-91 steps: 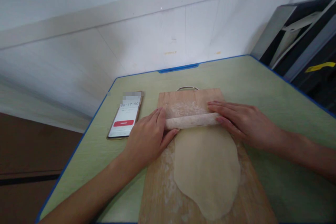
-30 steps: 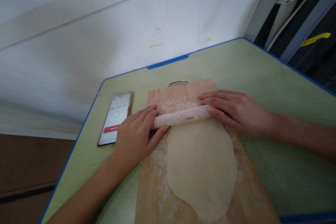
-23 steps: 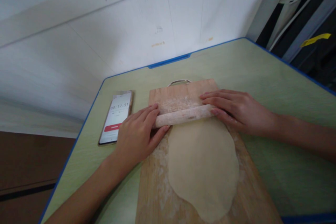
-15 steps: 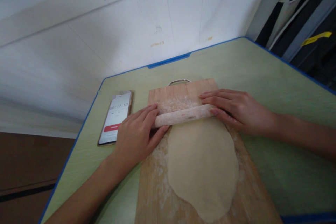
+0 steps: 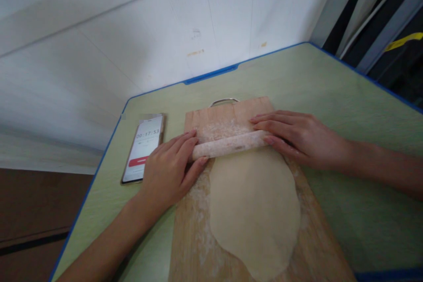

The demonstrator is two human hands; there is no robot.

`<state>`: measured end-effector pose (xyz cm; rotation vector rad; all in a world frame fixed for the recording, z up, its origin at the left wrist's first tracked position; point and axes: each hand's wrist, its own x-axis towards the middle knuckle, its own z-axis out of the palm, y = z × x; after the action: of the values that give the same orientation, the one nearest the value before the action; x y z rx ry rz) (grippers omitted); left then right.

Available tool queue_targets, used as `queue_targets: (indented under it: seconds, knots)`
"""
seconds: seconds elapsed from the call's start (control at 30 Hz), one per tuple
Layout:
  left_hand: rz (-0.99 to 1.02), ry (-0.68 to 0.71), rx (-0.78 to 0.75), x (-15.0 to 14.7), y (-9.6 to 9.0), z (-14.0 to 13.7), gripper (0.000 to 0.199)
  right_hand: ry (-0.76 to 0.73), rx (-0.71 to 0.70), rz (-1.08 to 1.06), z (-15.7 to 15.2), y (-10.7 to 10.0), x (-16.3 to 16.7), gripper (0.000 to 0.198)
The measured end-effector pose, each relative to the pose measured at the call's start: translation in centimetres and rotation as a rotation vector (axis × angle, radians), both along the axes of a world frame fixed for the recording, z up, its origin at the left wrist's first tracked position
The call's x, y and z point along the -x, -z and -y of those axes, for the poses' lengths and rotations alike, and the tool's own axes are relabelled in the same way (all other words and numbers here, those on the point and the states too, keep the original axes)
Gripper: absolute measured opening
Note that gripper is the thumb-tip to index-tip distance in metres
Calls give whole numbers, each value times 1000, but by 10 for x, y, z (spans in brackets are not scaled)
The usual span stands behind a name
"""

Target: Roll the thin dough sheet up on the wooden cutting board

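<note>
A floury wooden rolling pin (image 5: 231, 144) lies across the far edge of a flat, rolled-out sheet of dough (image 5: 254, 211). My left hand (image 5: 172, 163) is closed over the pin's left end, thumb on the near side and fingers on the far side. At the other end, my right hand (image 5: 294, 139) grips the pin the same way, its fingertips reaching past it. Both pin ends are hidden under the hands. Beneath the dough is a wooden cutting board (image 5: 191, 229) dusted with flour, with a metal handle (image 5: 224, 100) at its far end.
Left of the board lies a phone (image 5: 143, 147) showing a running timer, close to my left hand. The green table (image 5: 280, 75) has a blue edge and stands against a white wall (image 5: 148, 31). Dark metal framework (image 5: 370, 13) rises beyond the table's right side.
Hands, rolling pin and dough hold nearly the same places. The whole view has shifted very slightly.
</note>
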<state>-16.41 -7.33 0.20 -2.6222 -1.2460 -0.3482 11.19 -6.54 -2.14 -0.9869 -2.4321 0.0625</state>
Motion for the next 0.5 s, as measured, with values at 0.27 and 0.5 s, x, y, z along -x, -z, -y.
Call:
queue_targets:
  seconds: [0.27,0.5]
  knots:
    - [4,13,-13,1,2,-1,39,-9,16,-9,0,-1,-1,31]
    - [3,-16,6,1,1,2,38,4,42,-27,2,-2,-1,31]
